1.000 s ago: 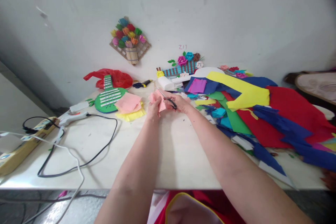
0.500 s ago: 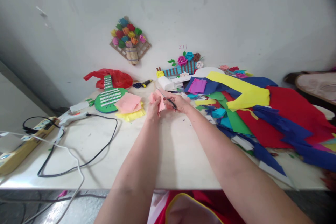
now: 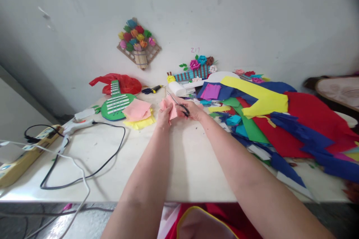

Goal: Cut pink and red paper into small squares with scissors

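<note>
My left hand (image 3: pixel 165 116) is closed on a piece of pink paper (image 3: pixel 169 103) near the middle of the table. Just to its right, my right hand (image 3: pixel 193 109) grips black-handled scissors (image 3: pixel 184 110), their blades lying against the pink paper and pointing up and left. A stack of pink sheets (image 3: pixel 137 109) rests on yellow sheets (image 3: pixel 141 123) left of my left hand. Beyond that stack sits a green guitar-shaped piece (image 3: pixel 117 104) with white strips.
Coloured paper, including a large red sheet (image 3: pixel 311 119) and a yellow one (image 3: pixel 266 99), covers the right side. A glue gun (image 3: pixel 80 127), its cable and a power strip (image 3: pixel 30 153) lie at the left. Pliers (image 3: pixel 153 89) are at the back.
The scissors have tilted slightly in my right hand, with the blades shifted a little up and left. My left hand and the pink paper have hardly moved.
</note>
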### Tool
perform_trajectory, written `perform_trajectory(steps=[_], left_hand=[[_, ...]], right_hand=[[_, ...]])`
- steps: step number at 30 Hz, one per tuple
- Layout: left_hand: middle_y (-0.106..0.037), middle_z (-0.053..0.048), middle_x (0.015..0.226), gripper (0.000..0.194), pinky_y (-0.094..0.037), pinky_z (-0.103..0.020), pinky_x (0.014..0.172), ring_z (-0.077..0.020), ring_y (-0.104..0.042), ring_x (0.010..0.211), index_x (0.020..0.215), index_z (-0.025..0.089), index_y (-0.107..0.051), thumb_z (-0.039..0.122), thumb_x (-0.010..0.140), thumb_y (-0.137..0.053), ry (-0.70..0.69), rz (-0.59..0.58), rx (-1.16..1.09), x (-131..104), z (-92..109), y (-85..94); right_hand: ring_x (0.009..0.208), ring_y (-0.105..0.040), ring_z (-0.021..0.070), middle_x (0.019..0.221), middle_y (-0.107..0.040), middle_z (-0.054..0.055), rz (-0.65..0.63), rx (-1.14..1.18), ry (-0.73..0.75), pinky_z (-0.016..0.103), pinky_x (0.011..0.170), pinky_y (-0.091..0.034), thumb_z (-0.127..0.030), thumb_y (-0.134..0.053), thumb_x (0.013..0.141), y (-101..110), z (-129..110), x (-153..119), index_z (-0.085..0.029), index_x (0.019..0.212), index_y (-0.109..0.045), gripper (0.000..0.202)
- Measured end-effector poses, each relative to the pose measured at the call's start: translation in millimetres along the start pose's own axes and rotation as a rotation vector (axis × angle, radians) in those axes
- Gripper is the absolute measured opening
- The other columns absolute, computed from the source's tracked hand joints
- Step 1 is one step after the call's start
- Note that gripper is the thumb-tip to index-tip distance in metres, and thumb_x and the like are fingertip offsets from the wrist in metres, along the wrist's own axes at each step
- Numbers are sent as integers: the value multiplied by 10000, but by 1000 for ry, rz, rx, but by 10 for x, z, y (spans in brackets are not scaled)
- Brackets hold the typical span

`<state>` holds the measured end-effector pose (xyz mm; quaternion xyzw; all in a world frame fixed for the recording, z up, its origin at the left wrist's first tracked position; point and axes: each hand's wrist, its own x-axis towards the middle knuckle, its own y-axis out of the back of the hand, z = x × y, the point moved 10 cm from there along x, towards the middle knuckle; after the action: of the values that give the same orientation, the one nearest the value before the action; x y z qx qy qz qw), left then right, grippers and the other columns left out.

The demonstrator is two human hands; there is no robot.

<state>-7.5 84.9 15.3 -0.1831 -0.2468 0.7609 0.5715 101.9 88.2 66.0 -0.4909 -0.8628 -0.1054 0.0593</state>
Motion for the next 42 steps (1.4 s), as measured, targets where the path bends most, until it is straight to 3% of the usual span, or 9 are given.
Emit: perform_trajectory(steps=[15,31,42], left_hand=[[-720,-85,817,206,-568,-309,736,-243,-699,863,849,155,-658,194,670,-753,-11,-48,-58,159,-119,43],[-724,-103,829,195,-577,-316,721,-259,-699,878,862,155,-660,211,696,-744,2,-77,-59,129,-115,6],[-716,-80,774,174,-569,-258,650,-214,-706,766,836,143,-654,189,692,-740,-2,-42,-60,91,-77,12]], right_hand=[[358,-386,57,445,-444,-85,30,10,7,178,288,-322,-441,-733,652,30,37,36,-174,662,-525,339],[327,-363,60,410,-443,-82,74,-13,-3,186,280,-301,-401,-715,664,61,37,36,-167,641,-547,290],[343,-371,66,408,-440,-82,86,14,-24,183,280,-287,-364,-700,677,42,-10,2,-166,666,-548,250]])
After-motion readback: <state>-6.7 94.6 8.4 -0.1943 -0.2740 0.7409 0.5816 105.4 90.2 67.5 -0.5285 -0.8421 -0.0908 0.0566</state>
